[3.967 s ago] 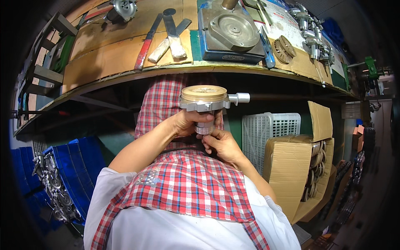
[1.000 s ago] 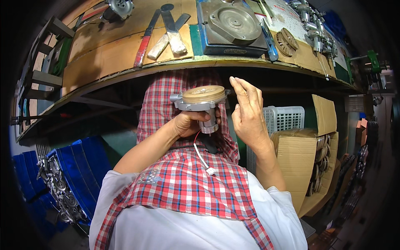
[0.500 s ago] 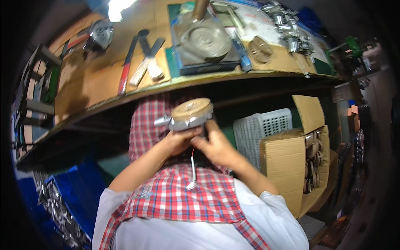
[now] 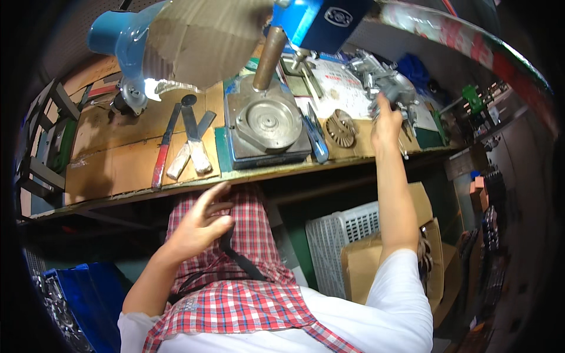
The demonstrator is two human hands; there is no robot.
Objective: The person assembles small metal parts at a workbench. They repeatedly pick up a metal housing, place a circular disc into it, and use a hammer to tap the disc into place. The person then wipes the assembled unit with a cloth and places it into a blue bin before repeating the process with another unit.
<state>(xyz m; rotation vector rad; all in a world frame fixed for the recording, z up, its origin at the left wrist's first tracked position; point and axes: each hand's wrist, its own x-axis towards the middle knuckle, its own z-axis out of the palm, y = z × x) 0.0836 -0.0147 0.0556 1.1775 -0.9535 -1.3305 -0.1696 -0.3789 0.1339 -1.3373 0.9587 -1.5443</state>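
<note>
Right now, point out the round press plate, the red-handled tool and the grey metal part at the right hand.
round press plate (image 4: pixel 268 122), head view, centre.
red-handled tool (image 4: pixel 159 167), head view, handle.
grey metal part (image 4: pixel 397 88), head view, body.

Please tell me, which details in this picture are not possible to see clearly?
- Head view: right hand covers the grey metal part; grip unclear.
- Left hand palm faces away; open fingers seem empty.
- Blue machine is cut off by the top edge.
- Blue crate contents are too dark.

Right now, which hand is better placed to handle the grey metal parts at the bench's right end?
Right. The right hand is stretched out onto the pile of grey metal parts, fingers on one. The left hand hangs open over the lap, below the bench edge.
</note>
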